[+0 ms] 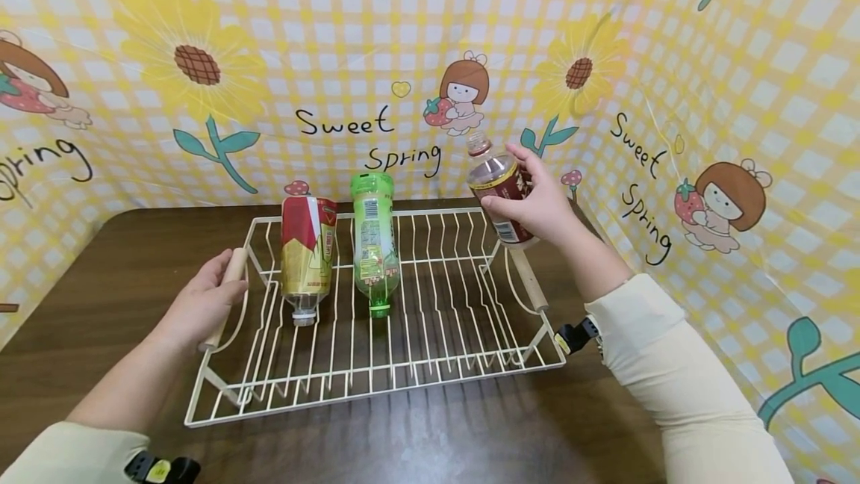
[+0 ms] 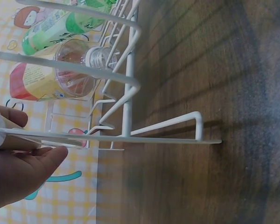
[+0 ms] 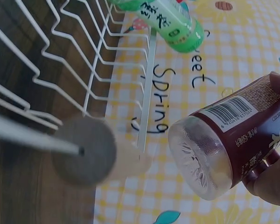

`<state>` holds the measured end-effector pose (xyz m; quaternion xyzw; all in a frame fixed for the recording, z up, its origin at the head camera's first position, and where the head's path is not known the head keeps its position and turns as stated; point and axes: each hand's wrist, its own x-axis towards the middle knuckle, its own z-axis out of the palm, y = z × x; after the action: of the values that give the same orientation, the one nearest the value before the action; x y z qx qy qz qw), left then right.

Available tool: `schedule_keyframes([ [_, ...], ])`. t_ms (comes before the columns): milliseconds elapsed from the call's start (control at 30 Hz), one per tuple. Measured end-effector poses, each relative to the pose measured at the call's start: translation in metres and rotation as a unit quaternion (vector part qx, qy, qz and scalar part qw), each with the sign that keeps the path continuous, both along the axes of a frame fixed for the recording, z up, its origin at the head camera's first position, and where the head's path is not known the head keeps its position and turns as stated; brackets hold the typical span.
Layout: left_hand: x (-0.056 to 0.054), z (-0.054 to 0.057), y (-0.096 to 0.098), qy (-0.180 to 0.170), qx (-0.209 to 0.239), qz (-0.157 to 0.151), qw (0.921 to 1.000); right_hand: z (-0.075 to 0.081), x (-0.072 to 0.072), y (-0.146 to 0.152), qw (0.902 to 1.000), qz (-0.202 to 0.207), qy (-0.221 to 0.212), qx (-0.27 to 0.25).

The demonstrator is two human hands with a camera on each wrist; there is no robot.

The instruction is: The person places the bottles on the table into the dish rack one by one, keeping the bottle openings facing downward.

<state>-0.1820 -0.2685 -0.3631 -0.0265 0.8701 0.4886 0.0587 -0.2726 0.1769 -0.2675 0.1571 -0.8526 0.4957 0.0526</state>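
My right hand grips a clear plastic bottle with a dark red label, mouth up and slightly tilted, above the rack's right end. Its clear base shows in the right wrist view. With thumb and fingers about the left wooden handle, my left hand holds the white wire dish rack. Two bottles stand neck down in the rack: one with a red and yellow label on the left, and a green one beside it.
The rack stands on a dark brown wooden table. Its right wooden handle lies just below the held bottle. Yellow checked cloth with printed flowers and figures hangs behind and to the right.
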Motion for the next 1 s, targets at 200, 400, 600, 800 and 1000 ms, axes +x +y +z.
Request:
schedule_keyframes([
  [200,0.002,0.005,-0.001,-0.015,0.004,-0.012,0.9998,0.000,0.003,-0.014,0.9997,0.017,-0.012,0.015],
  [400,0.008,0.021,0.002,-0.002,0.003,-0.019,0.9998,-0.001,0.010,-0.025,0.9984,0.048,-0.013,0.027],
  [600,0.015,0.049,0.012,0.019,-0.037,-0.028,0.9987,-0.003,0.016,-0.033,0.9959,0.069,-0.010,0.057],
  [800,0.018,0.074,0.036,0.039,-0.004,-0.054,0.9978,-0.006,0.023,-0.042,0.9933,0.079,-0.017,0.083],
  [1000,0.021,0.087,0.069,0.046,0.077,-0.079,0.9928,-0.010,0.032,-0.053,0.9886,0.098,-0.017,0.113],
])
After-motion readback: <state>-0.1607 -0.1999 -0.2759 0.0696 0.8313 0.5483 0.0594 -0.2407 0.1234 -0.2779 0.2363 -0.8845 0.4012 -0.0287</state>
